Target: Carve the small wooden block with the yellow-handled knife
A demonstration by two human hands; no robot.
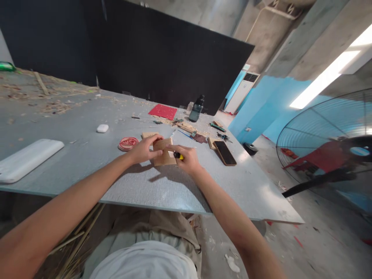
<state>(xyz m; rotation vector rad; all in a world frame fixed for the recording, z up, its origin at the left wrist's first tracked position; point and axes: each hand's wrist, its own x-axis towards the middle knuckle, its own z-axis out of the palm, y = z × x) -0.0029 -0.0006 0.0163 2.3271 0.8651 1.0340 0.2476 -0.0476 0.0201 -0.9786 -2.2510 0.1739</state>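
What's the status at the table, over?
Left hand: grip on wooden block. Right hand: grip on yellow-and-black cutter, blade at block's face. Red-marked disc beside left hand, clear of blade.

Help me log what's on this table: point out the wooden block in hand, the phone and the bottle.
Wooden block (163, 159), head view: lower part of its broad face.
Phone (225, 152), head view: middle of its dark screen.
Bottle (195, 111), head view: its body.
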